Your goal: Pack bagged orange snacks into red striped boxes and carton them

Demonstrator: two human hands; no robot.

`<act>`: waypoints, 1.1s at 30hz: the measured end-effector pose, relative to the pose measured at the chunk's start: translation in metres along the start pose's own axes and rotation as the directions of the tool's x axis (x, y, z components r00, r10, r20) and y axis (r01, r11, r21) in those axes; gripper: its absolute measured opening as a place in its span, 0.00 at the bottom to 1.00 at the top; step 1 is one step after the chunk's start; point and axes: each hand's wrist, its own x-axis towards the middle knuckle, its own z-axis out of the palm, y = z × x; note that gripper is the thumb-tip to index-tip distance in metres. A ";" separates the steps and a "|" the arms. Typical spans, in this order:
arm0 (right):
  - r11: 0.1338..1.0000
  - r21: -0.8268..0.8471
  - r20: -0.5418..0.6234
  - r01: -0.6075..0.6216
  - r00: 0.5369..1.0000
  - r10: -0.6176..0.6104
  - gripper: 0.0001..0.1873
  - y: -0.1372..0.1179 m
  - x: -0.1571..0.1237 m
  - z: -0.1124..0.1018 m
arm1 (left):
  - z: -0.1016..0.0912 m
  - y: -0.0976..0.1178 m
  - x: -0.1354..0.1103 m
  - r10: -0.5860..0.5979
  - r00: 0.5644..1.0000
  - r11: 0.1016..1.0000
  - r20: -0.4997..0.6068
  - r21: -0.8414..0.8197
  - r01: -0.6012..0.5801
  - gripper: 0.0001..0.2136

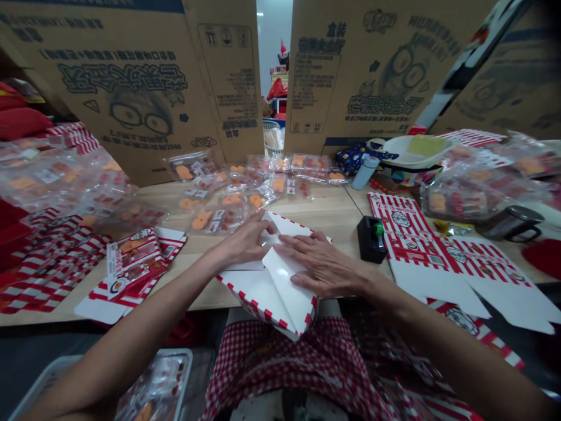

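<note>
A carton [284, 286], white inside with red-and-white striped edges, lies partly folded at the table's front edge, its near corner jutting out over my lap. My left hand [249, 238] has its fingers bent around the carton's far left part, and the fingertips are partly hidden by the white flaps. Across the white panel, my right hand [318, 263] lies flat with its fingers stretched out, pressing on the cardboard. Just beyond the left hand are clear packets [219, 219] with orange and reddish pieces inside.
A black tape dispenser [371, 238] stands to the right, beside flat striped carton sheets [438, 251]. Folded striped cartons [135, 263] lie at left. Large cardboard boxes [131, 76] wall the back. A blue bottle [366, 172] and a metal mug [515, 223] are at right.
</note>
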 end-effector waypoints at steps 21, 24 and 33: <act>0.994 -0.110 -0.166 -0.022 0.986 0.004 0.21 -0.010 0.008 0.013 | 0.029 0.008 -0.015 0.264 0.947 0.951 -0.182 0.216 -0.224 0.10; 0.968 -0.039 -0.424 -0.248 0.881 0.208 0.18 -0.006 0.009 0.027 | 0.028 0.010 -0.022 0.259 0.943 0.946 -0.210 0.254 -0.203 0.10; 0.769 0.508 -0.444 -0.389 0.646 0.621 0.34 0.008 0.002 0.071 | -0.018 -0.039 -0.030 -0.432 0.780 0.887 -0.453 -0.371 0.276 0.20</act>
